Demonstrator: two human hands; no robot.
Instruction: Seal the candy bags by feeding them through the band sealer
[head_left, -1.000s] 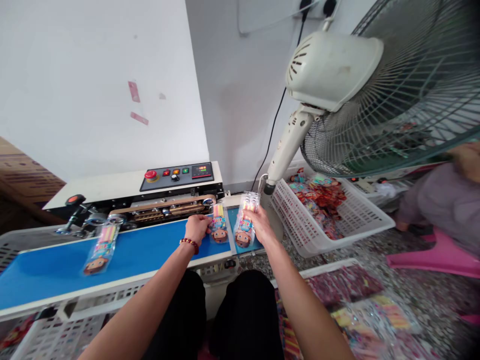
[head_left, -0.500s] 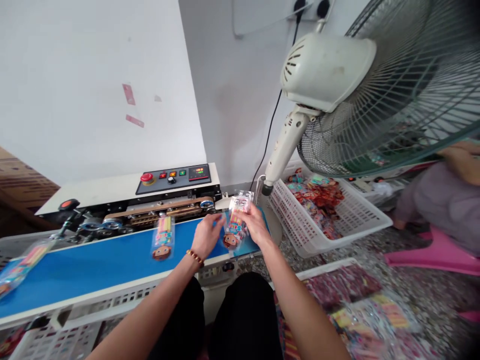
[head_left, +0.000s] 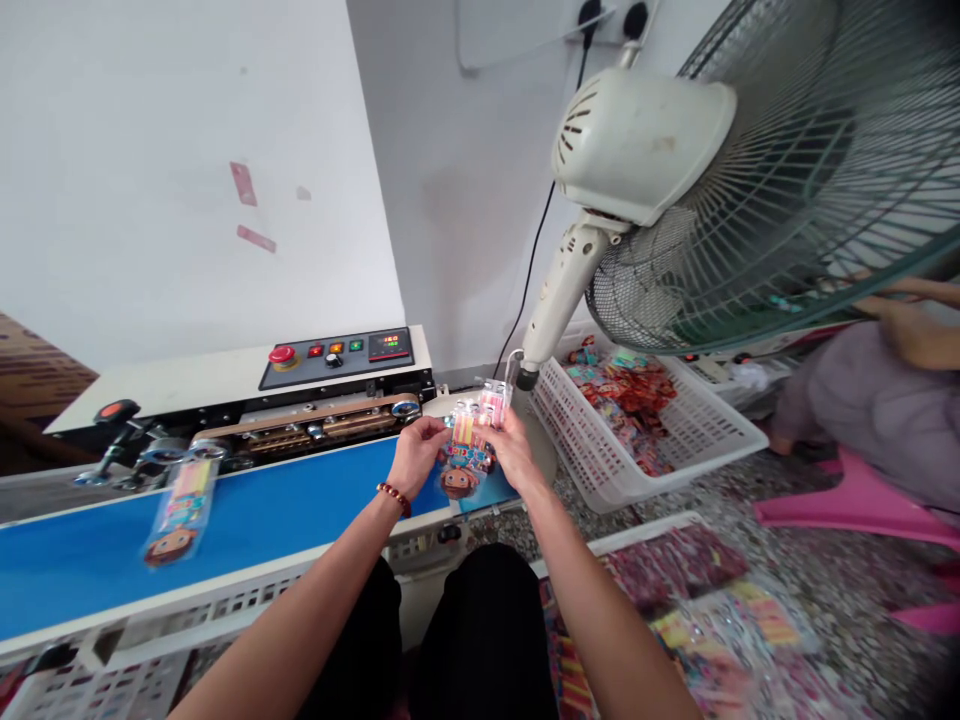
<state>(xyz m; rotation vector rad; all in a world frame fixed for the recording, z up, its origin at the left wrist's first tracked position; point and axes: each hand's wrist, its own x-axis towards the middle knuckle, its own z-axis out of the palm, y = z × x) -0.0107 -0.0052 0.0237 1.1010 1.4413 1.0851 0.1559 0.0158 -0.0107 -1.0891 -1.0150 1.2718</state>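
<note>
Several clear plastic packets (head_left: 466,455) with coloured sticks and a cartoon face are bunched at the right end of the blue conveyor belt (head_left: 289,500). My right hand (head_left: 511,448) is closed around their right side. My left hand (head_left: 418,452), a beaded bracelet on its wrist, pinches the left edge of the front packet. Farther left on the belt lies a single packet (head_left: 182,510), its top edge at the rollers of the sealing machine (head_left: 315,425).
A standing fan (head_left: 645,145) leans over the right side. Below it, a white basket (head_left: 600,470) holds many packets. More packets (head_left: 735,640) lie low at the right. A pink stool (head_left: 832,500) and a seated person (head_left: 885,400) are at the far right.
The packet on the belt has travelled left along the machine, and another has left the view at far left. My left hand has closed on the front packet's edge.
</note>
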